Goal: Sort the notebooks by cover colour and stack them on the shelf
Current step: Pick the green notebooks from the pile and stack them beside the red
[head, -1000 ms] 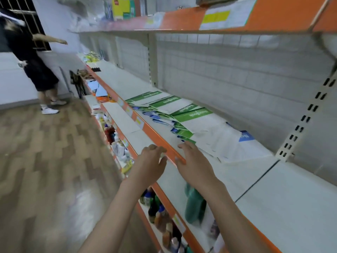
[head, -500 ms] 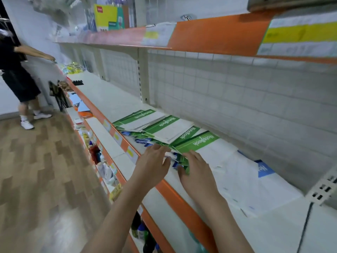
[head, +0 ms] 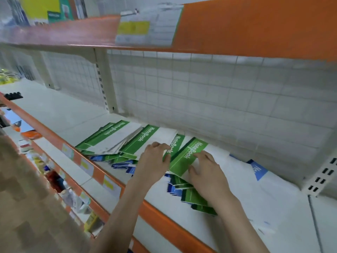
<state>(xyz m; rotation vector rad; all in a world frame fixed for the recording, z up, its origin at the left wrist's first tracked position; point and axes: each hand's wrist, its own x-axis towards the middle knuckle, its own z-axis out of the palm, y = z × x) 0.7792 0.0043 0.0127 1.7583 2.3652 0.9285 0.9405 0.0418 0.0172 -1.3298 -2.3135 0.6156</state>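
A loose spread of green-and-white notebooks lies on the white shelf, with blue notebooks showing underneath near the front edge. Another blue-cover notebook lies to the right among white sheets. My left hand sits in the middle of the spread, with fingers and thumb curled round the edge of a green notebook. My right hand rests flat, fingers spread, on the neighbouring green notebook.
An orange-edged upper shelf hangs low overhead. A wire grid back panel closes the rear. The orange front lip carries price tags. Lower shelves at the left hold bottles and packets. Bare shelf lies far left and right.
The view has moved closer to the shelf. Both hands have slid further onto the notebook pile, from its front edge onto the green covers.
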